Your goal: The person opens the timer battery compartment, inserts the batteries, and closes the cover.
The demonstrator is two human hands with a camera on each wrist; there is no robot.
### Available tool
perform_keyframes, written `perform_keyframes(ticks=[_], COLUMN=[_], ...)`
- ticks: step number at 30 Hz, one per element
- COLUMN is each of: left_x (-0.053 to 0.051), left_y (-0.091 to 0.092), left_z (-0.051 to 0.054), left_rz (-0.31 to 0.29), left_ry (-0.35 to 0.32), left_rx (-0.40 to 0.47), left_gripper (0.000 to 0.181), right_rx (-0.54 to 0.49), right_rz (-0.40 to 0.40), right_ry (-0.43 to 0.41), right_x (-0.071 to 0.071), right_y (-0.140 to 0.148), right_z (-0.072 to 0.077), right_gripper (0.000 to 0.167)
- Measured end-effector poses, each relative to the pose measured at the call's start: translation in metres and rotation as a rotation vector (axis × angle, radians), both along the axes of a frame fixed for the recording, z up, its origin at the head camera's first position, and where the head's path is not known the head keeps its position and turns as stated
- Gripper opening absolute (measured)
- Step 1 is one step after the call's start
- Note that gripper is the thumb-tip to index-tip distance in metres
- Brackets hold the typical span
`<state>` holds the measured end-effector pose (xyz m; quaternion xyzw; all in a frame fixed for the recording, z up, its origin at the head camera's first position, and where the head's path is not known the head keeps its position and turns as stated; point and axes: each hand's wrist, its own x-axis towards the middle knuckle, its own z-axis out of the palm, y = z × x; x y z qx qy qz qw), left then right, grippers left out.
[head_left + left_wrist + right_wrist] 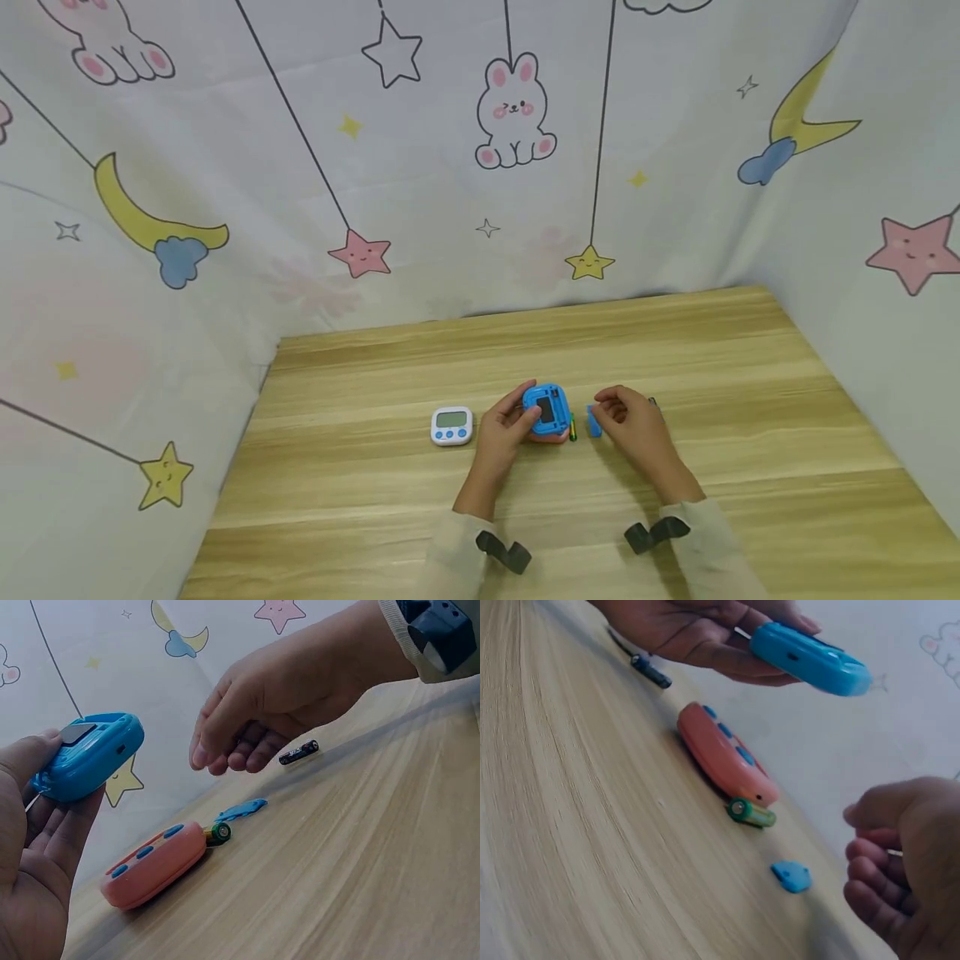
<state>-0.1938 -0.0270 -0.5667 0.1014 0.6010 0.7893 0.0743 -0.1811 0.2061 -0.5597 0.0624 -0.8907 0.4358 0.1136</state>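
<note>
My left hand holds a blue digital timer above the table, its back turned up and its battery compartment uncovered, with the thumb on the back. In the left wrist view the same timer is tilted. My right hand hovers over a small blue battery cover on the table, fingers loosely curled, with nothing visible in them. A pink timer with blue buttons lies below the held one. A green battery lies against its end.
A white timer with blue buttons lies left of my left hand. One dark battery lies beyond the cover, and a dark battery shows near the left hand in the right wrist view. Patterned cloth hangs behind the wooden table.
</note>
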Motion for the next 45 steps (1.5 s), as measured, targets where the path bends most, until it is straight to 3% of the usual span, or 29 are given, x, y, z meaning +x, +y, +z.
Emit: perform_keyframes(ticks=[6,10,15,21,30,45], left_x=[0.0,0.0,0.001,0.003,0.009,0.009], left_y=[-0.001,-0.002,-0.001,-0.003,-0.006,-0.006], left_z=[-0.002,-0.001,0.0,0.0,-0.003,-0.001], left_rz=[-0.013,-0.013,-0.005,-0.009,-0.073,-0.053], left_ry=[0.018,0.018,0.01,0.009,0.037,0.015], left_rx=[0.015,0.017,0.002,0.002,0.07,0.054], left_gripper=[0.046,0.046,0.045,0.046,0.053,0.052], right_rx=[-0.008,0.058,0.137,0.179,0.257,0.292], right_rz=[0.062,0.108,0.183,0.187,0.167,0.187], right_ry=[0.083,0.125,0.106,0.088,-0.053,-0.011], right_x=[0.004,0.004,0.002,0.006,0.015,0.018], right_y=[0.013,0.027,0.049,0.069,0.084,0.094], right_z=[0.006,0.009,0.005,-0.006,-0.011,-0.01], right_gripper=[0.026,0.034,0.052,0.065,0.062,0.054])
